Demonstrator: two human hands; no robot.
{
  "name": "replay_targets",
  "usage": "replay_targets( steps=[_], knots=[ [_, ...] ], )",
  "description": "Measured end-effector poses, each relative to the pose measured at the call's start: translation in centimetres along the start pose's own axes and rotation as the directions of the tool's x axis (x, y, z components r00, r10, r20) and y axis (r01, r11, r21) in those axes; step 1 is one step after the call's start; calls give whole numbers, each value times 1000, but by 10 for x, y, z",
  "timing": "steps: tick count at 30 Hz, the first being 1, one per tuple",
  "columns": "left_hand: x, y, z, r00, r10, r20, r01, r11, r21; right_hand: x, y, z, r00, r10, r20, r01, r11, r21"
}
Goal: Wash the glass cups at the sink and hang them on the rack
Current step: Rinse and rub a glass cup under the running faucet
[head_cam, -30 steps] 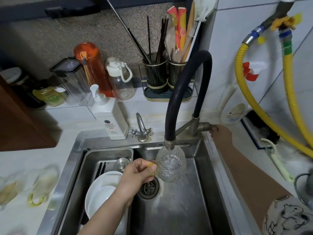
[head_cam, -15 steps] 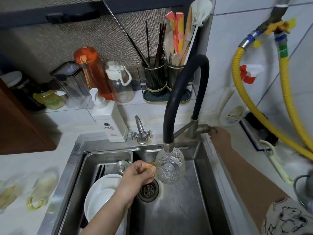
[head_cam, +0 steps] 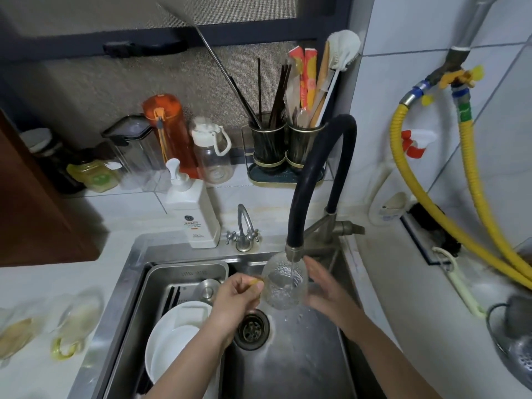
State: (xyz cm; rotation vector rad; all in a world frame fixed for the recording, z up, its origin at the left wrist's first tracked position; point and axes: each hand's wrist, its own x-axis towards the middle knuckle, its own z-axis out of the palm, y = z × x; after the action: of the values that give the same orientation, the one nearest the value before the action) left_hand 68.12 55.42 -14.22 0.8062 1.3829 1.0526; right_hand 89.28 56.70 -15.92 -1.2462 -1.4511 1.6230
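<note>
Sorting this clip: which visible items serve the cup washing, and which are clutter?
In use: glass cup, left hand, right hand, black faucet hose, sink.
Lying about: soap dispenser, white plates, utensil holders, orange bottle.

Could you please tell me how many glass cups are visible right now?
3: one glass cup under the running tap, held by the left hand; two blurred cups lying on the left counter. Others may be out of view.

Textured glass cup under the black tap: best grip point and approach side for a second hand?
Probably the bare right side of the bowl. The glass cup is upright under the tap, mouth taking water, so the rim is out. The left hand pinches the yellow handle on its left. The right hand, fingers straight, is at that free side.
</note>
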Motion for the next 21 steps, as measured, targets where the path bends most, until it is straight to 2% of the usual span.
replay_targets(
  steps=[2,5,8,10,14,17,21],
  knots=[
    [-2,-2,8,999,-5,34,5,1000,9,-8,1,7,1000,-16,4,16,1000,-18],
    [-10,-10,8,997,-23,75,17,996,86,-16,4,18,984,-81,-161,68,994,-85],
    [-8,-4,-7,999,0,54,-2,999,44,-16,-11,39,965,-150,-213,118,981,-156],
    [-1,8,-11,999,30,37,-31,999,15,-10,-27,44,960,-159,-232,130,982,-135],
    [-2,16,0,991,-14,135,13,1000,4,-15,-36,36,933,-198,-301,156,975,-157],
    [-12,10,-9,989,-10,149,5,999,33,-23,-28,49,935,-196,-297,158,976,-149],
    [-6,17,-18,996,20,91,-18,1000,-23,-14,-34,59,941,-172,-292,131,979,-155]
  ],
)
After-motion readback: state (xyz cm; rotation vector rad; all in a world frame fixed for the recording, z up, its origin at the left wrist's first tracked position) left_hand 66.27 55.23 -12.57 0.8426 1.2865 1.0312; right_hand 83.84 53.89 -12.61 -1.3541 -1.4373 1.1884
